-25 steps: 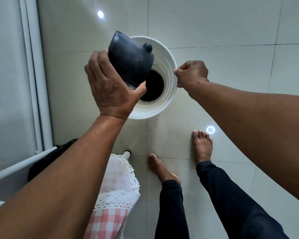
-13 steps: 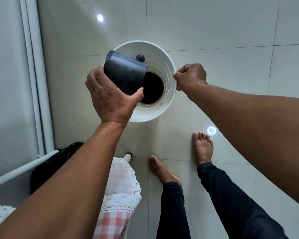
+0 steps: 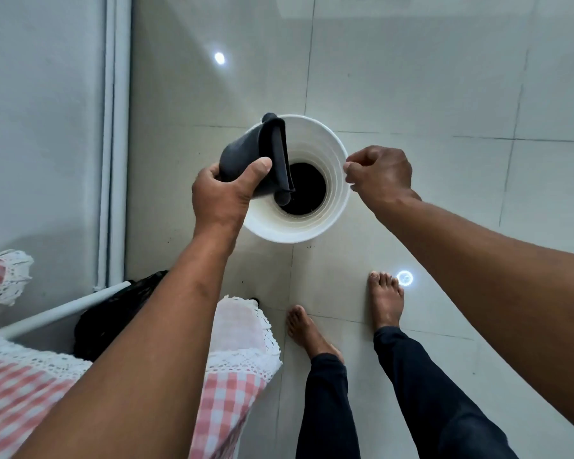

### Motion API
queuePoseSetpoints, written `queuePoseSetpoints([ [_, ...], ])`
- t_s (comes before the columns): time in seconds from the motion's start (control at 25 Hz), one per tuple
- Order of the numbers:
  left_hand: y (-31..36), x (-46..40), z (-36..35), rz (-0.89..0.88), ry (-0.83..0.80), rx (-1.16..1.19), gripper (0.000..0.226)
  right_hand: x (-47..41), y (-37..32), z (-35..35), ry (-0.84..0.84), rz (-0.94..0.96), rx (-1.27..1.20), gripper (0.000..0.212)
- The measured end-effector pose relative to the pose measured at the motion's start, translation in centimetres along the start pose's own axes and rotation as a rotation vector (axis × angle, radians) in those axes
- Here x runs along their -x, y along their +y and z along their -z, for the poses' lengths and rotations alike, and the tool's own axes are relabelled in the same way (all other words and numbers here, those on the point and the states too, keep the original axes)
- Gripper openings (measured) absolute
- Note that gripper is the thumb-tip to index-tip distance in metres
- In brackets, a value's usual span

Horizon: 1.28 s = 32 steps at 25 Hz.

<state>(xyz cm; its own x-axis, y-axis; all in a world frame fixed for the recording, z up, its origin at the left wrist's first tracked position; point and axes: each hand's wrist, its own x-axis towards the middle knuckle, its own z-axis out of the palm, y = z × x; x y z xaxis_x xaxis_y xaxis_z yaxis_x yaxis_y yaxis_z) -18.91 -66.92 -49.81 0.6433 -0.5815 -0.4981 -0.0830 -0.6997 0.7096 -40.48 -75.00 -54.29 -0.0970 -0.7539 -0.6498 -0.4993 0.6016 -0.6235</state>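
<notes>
Though blurred, checked cloth (image 3: 232,389), perhaps, near bucket (image 3: 292,233).

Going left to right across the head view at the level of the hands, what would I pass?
White frame strip → left hand, gripping the black pot → the pot itself, tipped over the bucket → white bucket with dark contents → right hand, pinching the bucket's rim.

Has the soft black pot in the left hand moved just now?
Yes. Against the rim of the white plastic bucket, the soft black pot has swung round, and its lip dips inward toward the dark soil.
</notes>
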Motion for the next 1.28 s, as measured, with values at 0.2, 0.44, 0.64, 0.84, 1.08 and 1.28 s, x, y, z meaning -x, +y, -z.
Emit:
queuePoseSetpoints([
  [0.2, 5.1, 4.7, 4.5, 0.078, -0.082, 0.272, 0.043, 6.4, -6.7, 4.0, -0.094, 0.219, -0.076, 0.007],
  [0.44, 12.1, 11.0, 10.9, 0.067, -0.165, 0.362, 0.052, 14.9, -17.7, 9.3, -0.237, 0.537, 0.114, 0.037],
  [0.64, 17.4, 17.2, 17.1, 0.022, -0.282, 0.375, 0.039, 21.9, -24.4, 12.5, -0.440, 0.752, 0.301, 0.052],
  [0.84, 19.1, 23.2, 22.4, -0.003, -0.224, 0.484, 0.026, 28.4, -28.5, 13.2, -0.498, 0.882, 0.476, 0.047],
  [1.08, 17.0, 31.1, 28.0, 0.037, 0.133, 0.625, 0.021, 37.2, -29.7, 11.3, -0.582, 0.922, 0.421, 0.037],
  [1.28, 12.6, 37.6, 33.7, 0.086, 0.389, 0.460, 0.030, 44.3, -29.2, 7.8, -0.651, 0.958, 0.395, 0.035],
])
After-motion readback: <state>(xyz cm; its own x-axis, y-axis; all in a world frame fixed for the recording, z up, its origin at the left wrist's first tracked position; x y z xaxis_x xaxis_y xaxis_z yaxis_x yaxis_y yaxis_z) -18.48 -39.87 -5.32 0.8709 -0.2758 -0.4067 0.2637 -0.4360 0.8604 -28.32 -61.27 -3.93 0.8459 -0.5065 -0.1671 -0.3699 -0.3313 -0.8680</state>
